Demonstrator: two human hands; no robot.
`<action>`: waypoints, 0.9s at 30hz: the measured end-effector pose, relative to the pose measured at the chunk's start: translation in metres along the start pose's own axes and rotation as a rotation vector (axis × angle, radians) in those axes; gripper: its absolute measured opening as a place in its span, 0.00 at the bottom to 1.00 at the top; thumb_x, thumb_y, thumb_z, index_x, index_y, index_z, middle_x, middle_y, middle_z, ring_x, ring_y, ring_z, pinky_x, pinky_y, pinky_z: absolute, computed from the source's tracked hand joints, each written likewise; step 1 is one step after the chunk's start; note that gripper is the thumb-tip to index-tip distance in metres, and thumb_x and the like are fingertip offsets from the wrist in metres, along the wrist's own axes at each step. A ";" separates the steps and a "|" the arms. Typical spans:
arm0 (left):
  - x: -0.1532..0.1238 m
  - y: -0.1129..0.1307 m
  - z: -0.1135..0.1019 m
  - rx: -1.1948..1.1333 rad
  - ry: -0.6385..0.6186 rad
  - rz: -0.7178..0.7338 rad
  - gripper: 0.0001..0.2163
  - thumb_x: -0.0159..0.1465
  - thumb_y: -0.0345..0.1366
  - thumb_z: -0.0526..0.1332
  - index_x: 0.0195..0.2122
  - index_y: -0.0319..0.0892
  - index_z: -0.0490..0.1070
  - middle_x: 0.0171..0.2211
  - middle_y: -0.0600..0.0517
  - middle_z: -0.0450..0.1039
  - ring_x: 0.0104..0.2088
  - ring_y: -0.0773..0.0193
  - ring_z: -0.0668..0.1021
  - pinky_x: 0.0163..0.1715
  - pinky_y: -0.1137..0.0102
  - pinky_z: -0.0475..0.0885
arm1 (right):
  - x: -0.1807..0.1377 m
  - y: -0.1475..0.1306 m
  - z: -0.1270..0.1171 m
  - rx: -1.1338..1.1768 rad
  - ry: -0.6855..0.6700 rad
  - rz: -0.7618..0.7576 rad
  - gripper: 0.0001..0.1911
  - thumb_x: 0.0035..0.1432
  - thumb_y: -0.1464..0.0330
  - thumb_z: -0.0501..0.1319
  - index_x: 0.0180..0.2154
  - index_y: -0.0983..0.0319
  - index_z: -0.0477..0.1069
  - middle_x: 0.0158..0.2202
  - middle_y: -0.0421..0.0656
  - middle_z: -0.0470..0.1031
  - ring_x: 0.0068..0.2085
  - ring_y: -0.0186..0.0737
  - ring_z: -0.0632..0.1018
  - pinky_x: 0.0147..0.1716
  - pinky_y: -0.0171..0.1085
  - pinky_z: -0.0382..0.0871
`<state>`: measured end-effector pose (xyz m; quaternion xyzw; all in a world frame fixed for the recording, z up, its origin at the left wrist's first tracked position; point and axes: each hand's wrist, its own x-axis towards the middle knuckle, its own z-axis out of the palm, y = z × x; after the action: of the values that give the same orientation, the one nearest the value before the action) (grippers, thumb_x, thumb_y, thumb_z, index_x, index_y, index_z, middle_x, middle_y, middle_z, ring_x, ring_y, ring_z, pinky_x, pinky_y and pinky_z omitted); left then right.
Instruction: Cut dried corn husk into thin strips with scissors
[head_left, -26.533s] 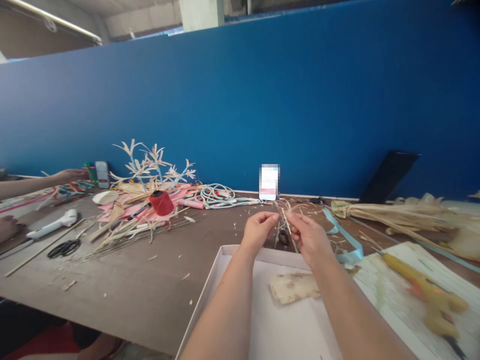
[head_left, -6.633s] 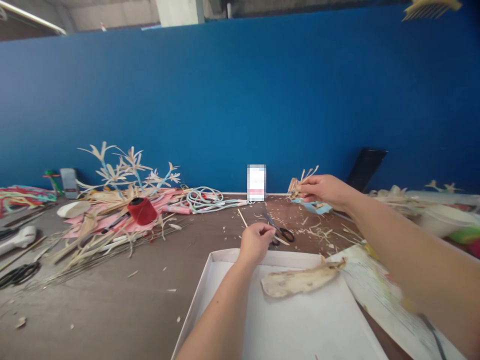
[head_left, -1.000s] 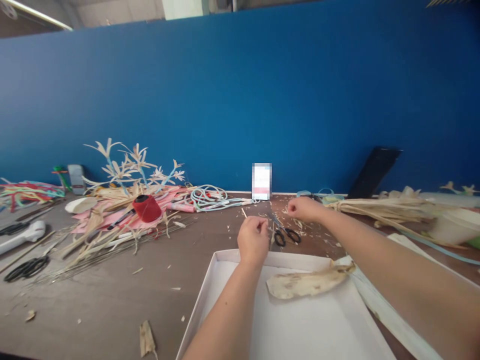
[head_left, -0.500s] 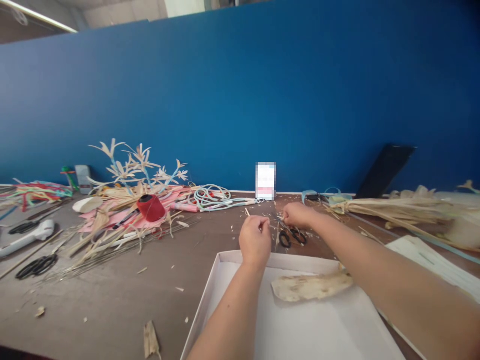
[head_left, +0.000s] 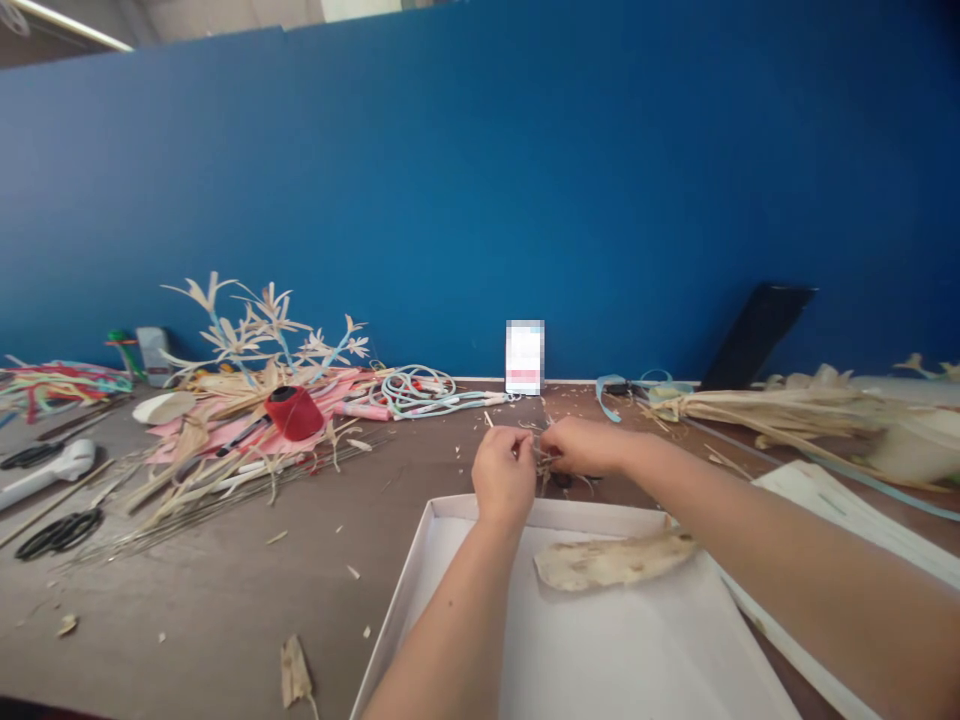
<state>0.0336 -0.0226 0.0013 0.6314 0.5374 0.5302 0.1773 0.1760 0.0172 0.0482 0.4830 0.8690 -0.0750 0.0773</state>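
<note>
My left hand is closed above the far edge of the white box lid. The tip of a thin pale stick pokes out from its fist. Close beside it, my right hand is closed too, its fingertips almost meeting the left ones. Fine strands seem to lie between them, too small to make out. Below my right hand, black-handled scissors are mostly covered. In the lid lies a dried husk piece.
On the left are husk flowers, a red thread spool, another pair of scissors and a white tool. A phone leans on the blue partition. To the right lies a husk bundle.
My right hand has moved left, up to my left hand, and now covers much of the scissors. The left hand keeps its closed grip. The view has shifted slightly.
</note>
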 end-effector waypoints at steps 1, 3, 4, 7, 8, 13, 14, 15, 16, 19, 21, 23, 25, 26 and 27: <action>0.000 0.000 0.000 0.001 -0.002 0.003 0.05 0.57 0.31 0.56 0.30 0.43 0.72 0.32 0.53 0.71 0.34 0.68 0.71 0.35 0.73 0.65 | 0.000 -0.002 0.001 -0.022 -0.012 0.007 0.06 0.47 0.68 0.58 0.29 0.61 0.72 0.27 0.43 0.75 0.27 0.37 0.73 0.22 0.31 0.55; 0.000 0.000 0.001 0.003 -0.007 0.010 0.05 0.57 0.31 0.56 0.29 0.43 0.72 0.32 0.53 0.71 0.34 0.68 0.71 0.35 0.73 0.65 | 0.002 -0.005 0.001 -0.063 -0.039 0.020 0.06 0.48 0.69 0.57 0.27 0.62 0.73 0.26 0.45 0.74 0.27 0.37 0.73 0.21 0.31 0.54; -0.001 0.001 0.001 0.002 -0.009 0.014 0.05 0.57 0.30 0.56 0.29 0.43 0.72 0.32 0.53 0.71 0.34 0.68 0.71 0.35 0.73 0.65 | 0.003 -0.007 0.000 -0.078 -0.053 0.030 0.07 0.48 0.69 0.57 0.26 0.63 0.73 0.25 0.45 0.74 0.26 0.37 0.73 0.21 0.31 0.54; -0.001 0.001 0.001 -0.005 -0.015 0.010 0.06 0.57 0.30 0.56 0.29 0.43 0.72 0.32 0.53 0.71 0.34 0.68 0.72 0.35 0.73 0.65 | 0.007 -0.011 -0.002 -0.085 -0.081 0.052 0.06 0.47 0.71 0.57 0.25 0.64 0.74 0.24 0.46 0.75 0.24 0.37 0.73 0.21 0.31 0.54; 0.000 0.002 0.001 -0.008 -0.015 0.005 0.06 0.57 0.30 0.56 0.29 0.43 0.72 0.32 0.53 0.71 0.34 0.68 0.72 0.35 0.73 0.65 | 0.008 -0.013 -0.002 -0.082 -0.084 0.057 0.06 0.46 0.72 0.58 0.25 0.64 0.74 0.25 0.46 0.75 0.24 0.36 0.73 0.21 0.31 0.54; 0.000 0.004 0.000 -0.020 -0.020 -0.003 0.06 0.56 0.30 0.56 0.28 0.42 0.73 0.32 0.52 0.71 0.34 0.67 0.72 0.35 0.73 0.65 | 0.008 -0.021 -0.005 -0.070 -0.096 0.097 0.06 0.44 0.70 0.60 0.25 0.64 0.75 0.24 0.47 0.75 0.24 0.38 0.73 0.21 0.32 0.56; 0.000 0.004 -0.001 -0.021 -0.022 0.000 0.06 0.56 0.30 0.56 0.28 0.43 0.73 0.31 0.52 0.71 0.34 0.67 0.72 0.35 0.72 0.65 | 0.008 -0.022 -0.005 -0.069 -0.094 0.106 0.06 0.43 0.70 0.60 0.25 0.65 0.75 0.24 0.48 0.75 0.24 0.39 0.74 0.21 0.32 0.56; 0.000 0.004 -0.001 -0.023 -0.021 0.003 0.06 0.56 0.30 0.56 0.28 0.43 0.73 0.31 0.52 0.71 0.34 0.67 0.72 0.35 0.72 0.65 | 0.008 -0.023 -0.004 -0.067 -0.088 0.114 0.06 0.43 0.71 0.60 0.25 0.65 0.75 0.25 0.48 0.75 0.25 0.40 0.74 0.22 0.33 0.57; 0.000 0.004 0.000 -0.026 -0.020 0.006 0.06 0.56 0.30 0.56 0.28 0.43 0.73 0.31 0.52 0.71 0.34 0.67 0.72 0.35 0.72 0.65 | 0.008 -0.024 -0.003 -0.064 -0.079 0.121 0.06 0.43 0.71 0.60 0.25 0.66 0.75 0.25 0.50 0.76 0.25 0.41 0.74 0.22 0.33 0.57; 0.000 0.002 0.000 -0.043 -0.014 0.003 0.06 0.56 0.30 0.57 0.28 0.43 0.73 0.31 0.53 0.72 0.34 0.67 0.72 0.36 0.73 0.65 | 0.008 -0.023 0.003 -0.038 -0.039 0.132 0.06 0.43 0.73 0.59 0.25 0.66 0.74 0.28 0.52 0.76 0.28 0.43 0.75 0.25 0.34 0.59; 0.001 0.000 0.001 -0.056 -0.008 -0.017 0.06 0.56 0.31 0.57 0.28 0.43 0.73 0.31 0.53 0.72 0.33 0.67 0.72 0.36 0.72 0.65 | 0.007 -0.019 0.006 0.001 -0.005 0.141 0.05 0.43 0.73 0.59 0.24 0.65 0.74 0.26 0.51 0.76 0.28 0.42 0.74 0.25 0.34 0.59; 0.001 -0.002 0.001 -0.070 0.000 -0.053 0.06 0.56 0.32 0.57 0.29 0.43 0.73 0.32 0.52 0.72 0.33 0.67 0.72 0.35 0.72 0.65 | 0.005 -0.011 0.007 0.058 0.048 0.155 0.05 0.44 0.73 0.59 0.23 0.64 0.73 0.25 0.48 0.76 0.27 0.40 0.74 0.25 0.33 0.59; 0.002 -0.005 0.002 -0.084 0.006 -0.102 0.06 0.56 0.33 0.57 0.30 0.43 0.74 0.31 0.52 0.72 0.32 0.67 0.72 0.35 0.72 0.65 | 0.003 -0.002 0.005 0.117 0.128 0.174 0.07 0.47 0.71 0.57 0.26 0.63 0.73 0.27 0.46 0.76 0.28 0.38 0.74 0.25 0.32 0.59; 0.003 -0.006 0.003 -0.092 0.007 -0.126 0.06 0.56 0.34 0.57 0.30 0.43 0.74 0.31 0.51 0.72 0.32 0.66 0.72 0.35 0.71 0.65 | 0.002 0.002 0.003 0.157 0.178 0.191 0.09 0.50 0.69 0.55 0.29 0.63 0.73 0.29 0.45 0.76 0.29 0.37 0.74 0.26 0.31 0.60; 0.003 -0.007 0.003 -0.101 0.008 -0.149 0.06 0.56 0.35 0.57 0.30 0.43 0.74 0.31 0.51 0.72 0.31 0.66 0.72 0.34 0.71 0.65 | 0.001 0.007 0.000 0.221 0.228 0.215 0.10 0.52 0.68 0.54 0.31 0.63 0.72 0.28 0.44 0.75 0.28 0.35 0.73 0.25 0.31 0.60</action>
<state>0.0321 -0.0161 -0.0040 0.5778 0.5562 0.5446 0.2455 0.1812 0.0211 0.0472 0.5839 0.8020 -0.1060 -0.0676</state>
